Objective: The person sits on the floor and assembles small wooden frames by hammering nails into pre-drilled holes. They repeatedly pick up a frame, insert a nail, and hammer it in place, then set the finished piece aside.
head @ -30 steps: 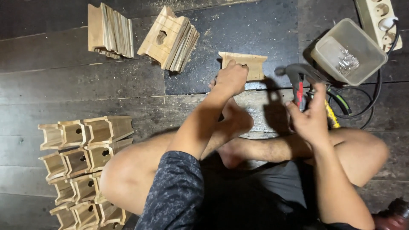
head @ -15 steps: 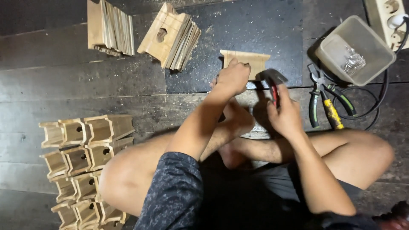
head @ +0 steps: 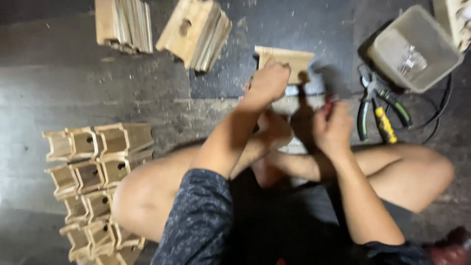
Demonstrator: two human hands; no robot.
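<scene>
I sit cross-legged on a dark floor. My left hand (head: 269, 81) presses down on a small pale wooden piece (head: 289, 60) that lies in front of my feet. My right hand (head: 333, 128) is closed around the red handle of a hammer (head: 327, 101), just right of the wooden piece. The hammer's head is motion-blurred beside the piece's right end, and I cannot tell whether it touches the wood.
Two stacks of thin wooden plates (head: 125, 24) (head: 196, 30) lie at the top. Several assembled wooden boxes (head: 93, 172) are piled at my left. A plastic tub of metal bits (head: 414, 49), pliers (head: 380, 112), a black cable and a power strip (head: 458, 14) lie to the right.
My right hand took the hammer from beside the pliers and carried it left to the wooden piece. The left hand has stayed on the piece.
</scene>
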